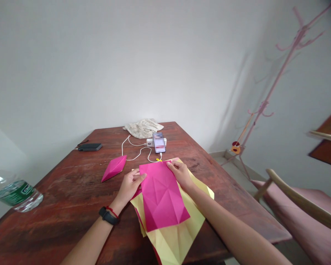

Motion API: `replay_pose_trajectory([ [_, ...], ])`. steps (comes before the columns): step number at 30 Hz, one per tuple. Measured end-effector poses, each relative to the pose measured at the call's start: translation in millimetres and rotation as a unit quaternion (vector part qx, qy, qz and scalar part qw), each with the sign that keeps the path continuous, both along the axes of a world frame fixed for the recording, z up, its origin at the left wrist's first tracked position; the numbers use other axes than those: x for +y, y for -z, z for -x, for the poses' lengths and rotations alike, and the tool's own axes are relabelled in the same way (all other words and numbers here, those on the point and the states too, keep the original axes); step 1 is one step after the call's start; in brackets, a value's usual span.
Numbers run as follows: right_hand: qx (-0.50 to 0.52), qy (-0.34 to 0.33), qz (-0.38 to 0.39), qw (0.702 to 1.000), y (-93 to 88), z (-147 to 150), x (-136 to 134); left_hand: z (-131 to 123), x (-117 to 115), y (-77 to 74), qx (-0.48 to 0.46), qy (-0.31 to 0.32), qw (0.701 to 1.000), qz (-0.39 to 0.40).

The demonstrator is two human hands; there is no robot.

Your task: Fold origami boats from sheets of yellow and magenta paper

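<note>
Showing a web of creases, a magenta paper sheet (165,206) is held spread over creased yellow paper (176,243), in front of the body. Its far left corner is pinched by the left hand (130,186); its far right corner is pinched by the right hand (182,175), the two being kept apart by the sheet's width. Creasing has been done, yet the sheet is not closed into a compact form like the folded magenta diamond (114,168) laid to the left; whether it is doubled underneath cannot be told. Forward movement is limited by a white cable (138,156) and a propped phone (160,145). More room is offered leftward, where wooden tabletop (68,191) is stretched towards a water bottle (18,193). Rightward, the table's edge is faced by a cushioned chair (292,209).
</note>
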State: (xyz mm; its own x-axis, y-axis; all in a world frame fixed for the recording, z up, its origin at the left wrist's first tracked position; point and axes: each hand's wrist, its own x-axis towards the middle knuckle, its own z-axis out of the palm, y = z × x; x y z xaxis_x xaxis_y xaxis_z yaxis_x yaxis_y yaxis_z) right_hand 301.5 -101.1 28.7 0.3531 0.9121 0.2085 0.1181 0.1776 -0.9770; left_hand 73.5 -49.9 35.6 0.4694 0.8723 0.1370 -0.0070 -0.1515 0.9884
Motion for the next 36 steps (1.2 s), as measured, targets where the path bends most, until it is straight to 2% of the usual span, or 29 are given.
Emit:
replay_pose_trajectory([
  [3, 0.032, 0.008, -0.018, 0.999, -3.2, -2, 0, -2, -1, -1.1, -0.005, 0.07, 0.997, 0.039],
  [10, 0.04, 0.008, -0.015, 0.999, -7.0, 2, -2, -1, -1, 0.7, 0.004, 0.039, 0.999, 0.024],
  [16, 0.025, 0.013, -0.016, 0.999, -4.3, 0, -1, -3, -3, 6.4, 0.022, 0.087, 0.993, 0.083],
  [22, 0.007, 0.026, -0.042, 0.999, -3.6, -3, 0, -2, -2, 12.5, 0.073, 0.113, 0.988, 0.08],
  [28, 0.032, 0.028, -0.048, 0.998, -1.1, -4, 2, -1, -1, 13.2, 0.073, 0.118, 0.987, 0.087],
  [34, 0.095, 0.052, -0.055, 0.993, 5.5, -11, 7, -1, -4, 12.6, 0.06, 0.182, 0.974, 0.124],
  [36, 0.117, 0.048, -0.056, 0.99, 6.8, -12, 8, -1, -3, 13.7, 0.063, 0.182, 0.974, 0.123],
])
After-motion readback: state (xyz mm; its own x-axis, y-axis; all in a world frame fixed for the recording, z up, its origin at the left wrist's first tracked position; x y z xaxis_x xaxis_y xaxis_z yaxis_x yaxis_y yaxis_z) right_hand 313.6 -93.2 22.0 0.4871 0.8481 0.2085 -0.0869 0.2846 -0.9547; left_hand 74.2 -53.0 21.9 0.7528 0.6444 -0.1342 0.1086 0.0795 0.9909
